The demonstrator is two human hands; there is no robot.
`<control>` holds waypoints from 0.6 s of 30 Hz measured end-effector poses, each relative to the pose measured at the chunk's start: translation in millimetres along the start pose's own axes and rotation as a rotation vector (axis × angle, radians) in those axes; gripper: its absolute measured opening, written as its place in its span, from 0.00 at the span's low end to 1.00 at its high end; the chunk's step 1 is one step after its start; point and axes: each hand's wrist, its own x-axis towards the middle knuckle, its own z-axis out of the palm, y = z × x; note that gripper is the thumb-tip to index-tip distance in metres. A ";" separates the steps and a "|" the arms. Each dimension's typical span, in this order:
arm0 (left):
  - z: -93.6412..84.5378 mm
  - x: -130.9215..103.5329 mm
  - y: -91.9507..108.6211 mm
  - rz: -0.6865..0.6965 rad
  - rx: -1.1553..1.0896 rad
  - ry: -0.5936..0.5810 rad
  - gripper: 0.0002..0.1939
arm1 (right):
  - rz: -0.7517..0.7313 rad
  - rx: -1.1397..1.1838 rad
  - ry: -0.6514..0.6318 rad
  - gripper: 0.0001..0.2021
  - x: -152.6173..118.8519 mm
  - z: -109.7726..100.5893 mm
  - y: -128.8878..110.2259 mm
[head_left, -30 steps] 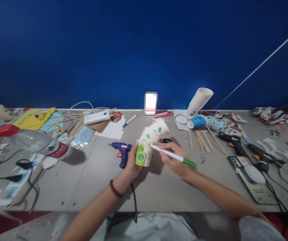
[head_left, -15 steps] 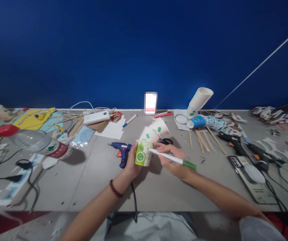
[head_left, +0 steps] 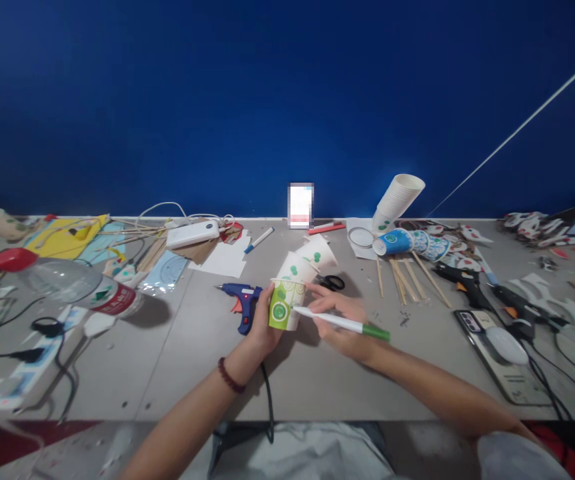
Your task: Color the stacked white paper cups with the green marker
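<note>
A string of joined paper cups [head_left: 282, 308] is in my left hand [head_left: 263, 328]; the nearest cup is partly coloured green, the ones behind it are white with green prints. My left fingers wrap round its left side. My right hand [head_left: 342, 323] grips a white marker pen [head_left: 340, 322] with a green end, its tip at the right of the green patch on the cup. Just left of my left hand lies a blue glue gun [head_left: 243, 300]. Behind my right hand are black scissors [head_left: 332, 282].
Along the back right stand stacked paper cups [head_left: 398, 200] and blue-coloured cups [head_left: 395, 241], with wooden sticks [head_left: 403, 283] in front. A phone [head_left: 502, 367] and dark glue guns [head_left: 467, 285] lie at right. At left are a plastic bottle [head_left: 82, 287] and a power strip [head_left: 42, 360].
The marker's tip has moved down and slightly left on the cup, from near its rim to beside the green circle. My left hand and the cups have hardly moved.
</note>
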 end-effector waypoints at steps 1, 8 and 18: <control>-1.0 0.7 -0.6 0.007 -0.002 -0.009 0.21 | 0.003 -0.001 -0.006 0.09 -0.9 0.1 0.8; -3.5 4.5 -3.0 0.049 -0.043 -0.016 0.20 | 0.031 0.022 -0.033 0.09 -5.4 1.6 2.2; 1.9 -0.8 0.3 0.023 -0.018 0.017 0.18 | 0.084 0.021 0.007 0.06 -4.4 2.4 0.4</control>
